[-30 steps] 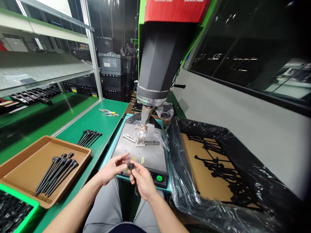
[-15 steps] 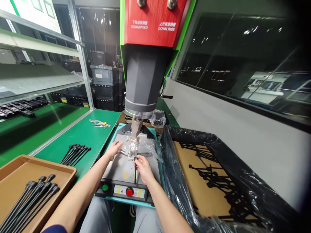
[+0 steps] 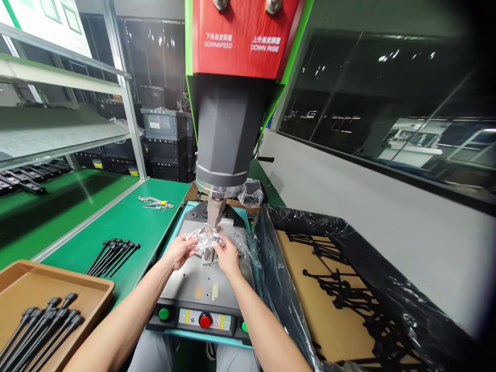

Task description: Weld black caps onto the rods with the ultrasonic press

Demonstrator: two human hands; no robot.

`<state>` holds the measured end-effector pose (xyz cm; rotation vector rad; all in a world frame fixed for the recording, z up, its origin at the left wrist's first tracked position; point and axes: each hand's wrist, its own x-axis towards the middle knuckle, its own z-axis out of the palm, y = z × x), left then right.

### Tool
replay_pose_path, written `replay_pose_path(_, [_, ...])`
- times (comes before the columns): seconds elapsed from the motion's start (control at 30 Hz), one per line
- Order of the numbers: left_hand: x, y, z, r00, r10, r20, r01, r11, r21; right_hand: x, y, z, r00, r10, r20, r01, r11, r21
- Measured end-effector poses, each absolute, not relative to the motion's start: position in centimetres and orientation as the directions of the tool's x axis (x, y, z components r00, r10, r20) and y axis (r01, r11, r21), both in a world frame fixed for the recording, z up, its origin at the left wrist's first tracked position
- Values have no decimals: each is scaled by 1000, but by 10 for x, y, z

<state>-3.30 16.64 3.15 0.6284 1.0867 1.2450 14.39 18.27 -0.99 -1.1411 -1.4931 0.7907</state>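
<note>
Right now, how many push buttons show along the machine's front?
3: a green button at the left, a red button in the middle, and a second green button at the right, partly covered by the right forearm. More may be hidden behind it.

1 head-worn camera, facing forward and down

The view looks from the wearer's head, above the grey trousers (image 3: pixel 153 354) at the near edge. It faces forward and down onto the left hand (image 3: pixel 180 251) and right hand (image 3: pixel 228 254), a little below mid-view. The press (image 3: pixel 222 134) stands so near that its red housing (image 3: pixel 237 59) runs past the top. The wide field takes in the green table (image 3: pixel 127 217) left, the plastic-lined box (image 3: pixel 279 279) right, and stacked crates (image 3: pixel 165 150) far off.
</note>
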Motion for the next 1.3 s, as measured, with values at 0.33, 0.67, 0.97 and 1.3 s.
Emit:
replay_pose_path(0.33, [-30, 174, 43, -27, 948, -316, -469, 267, 842, 139, 202, 10, 58, 950, 307, 142, 297, -944])
replay_pose_path(0.67, [-35, 181, 42, -43, 946, -322, -450, 269, 852, 133, 223, 15, -11, 968, 249, 23, 249, -968])
replay_pose_path(0.97, [-36, 186, 19, -71, 956, -286, -344, 246, 906, 141, 228, 0, 4, 976, 216, -89, 215, -973])
replay_pose_path(1.3, [-42, 182, 7, -101, 960, -262, -251, 230, 940, 148, 210, -27, 12, 998, 59, -498, 57, -865])
